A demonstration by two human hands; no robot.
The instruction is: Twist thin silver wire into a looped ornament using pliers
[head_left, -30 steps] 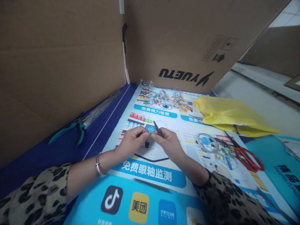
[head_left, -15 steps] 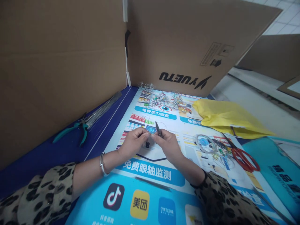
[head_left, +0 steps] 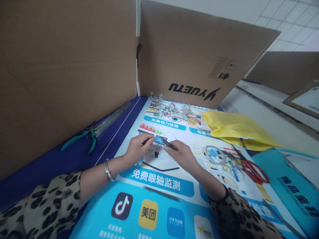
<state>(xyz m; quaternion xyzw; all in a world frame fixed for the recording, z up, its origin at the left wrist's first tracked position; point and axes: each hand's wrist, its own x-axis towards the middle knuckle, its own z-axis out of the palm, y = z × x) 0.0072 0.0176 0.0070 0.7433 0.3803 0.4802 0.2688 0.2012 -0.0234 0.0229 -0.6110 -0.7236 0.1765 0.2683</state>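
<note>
My left hand (head_left: pixel 139 146) is over the middle of the printed sheet, thumb and fingers pinched. Whatever is between them is too small to make out. Close by, my right hand (head_left: pixel 181 154) is closed around a dark, slim pointed tool (head_left: pixel 169 143), its tip directed up and left toward my left fingertips. Faint thin wire loops (head_left: pixel 170 133) show just beyond the hands. Both hands are slightly apart, above the printed sheet (head_left: pixel 159 167).
Teal-handled pliers (head_left: pixel 92 141) lie at left beside a bundle of thin wires (head_left: pixel 113 118). Tangled wire pieces (head_left: pixel 171 109) sit at the back. At right are a clear ring (head_left: pixel 214 155), red scissors (head_left: pixel 254 171) and a yellow bag (head_left: pixel 236 129). Cardboard walls (head_left: pixel 194 59) stand behind.
My hands have drawn slightly apart. The dark tool has swung from pointing mostly upward to pointing up and left. The whole view has shifted a little.
</note>
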